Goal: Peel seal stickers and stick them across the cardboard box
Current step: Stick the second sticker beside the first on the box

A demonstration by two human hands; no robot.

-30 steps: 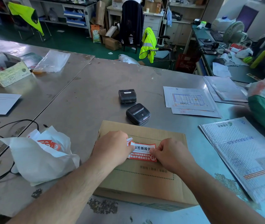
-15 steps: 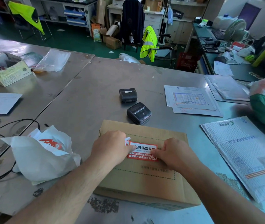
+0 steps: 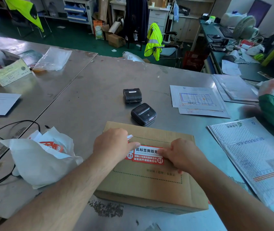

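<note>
A brown cardboard box lies flat on the steel table in front of me. A red and white seal sticker lies across the middle of its top. My left hand rests on the sticker's left end with the thumb stretched along it. A small white backing scrap sticks out from its curled fingers. My right hand presses the sticker's right end and covers that end.
Two black label printers sit just beyond the box. A crumpled white bag with red print and a black cable lie to the left. A bubble mailer and papers lie on the right.
My left hand has shifted a little leftward, uncovering more of the sticker's left end, which now lies flatter on the box. My right hand stays on the right end.
</note>
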